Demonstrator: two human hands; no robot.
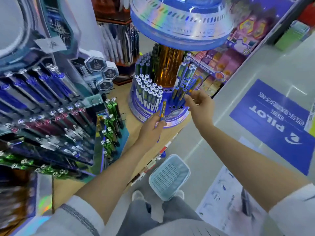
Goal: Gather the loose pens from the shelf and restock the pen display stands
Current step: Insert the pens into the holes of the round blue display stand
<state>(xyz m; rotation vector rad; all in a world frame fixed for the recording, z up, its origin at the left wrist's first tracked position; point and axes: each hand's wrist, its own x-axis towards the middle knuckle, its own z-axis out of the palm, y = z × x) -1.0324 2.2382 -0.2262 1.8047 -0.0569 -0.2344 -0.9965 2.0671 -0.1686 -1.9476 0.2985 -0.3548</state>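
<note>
A round blue pen stand (136,108) stands on the wooden shelf (122,96), with white-capped pens (150,92) in its left holes and blue pens (184,82) leaning at its right. My left hand (150,128) grips a yellow-and-blue pen (163,110) upright just in front of the stand's base. My right hand (199,108) reaches to the stand's right side, and its fingertips pinch an orange-tipped pen (191,90) among the leaning ones. Several holes (175,108) at the front of the stand are bare.
A tiered display (51,108) of blue, maroon and green pens fills the left. A light blue plastic basket (168,176) sits on the floor by my feet. A blue PILOT floor sticker (276,123) lies to the right. The stand's wide blue canopy (184,19) hangs overhead.
</note>
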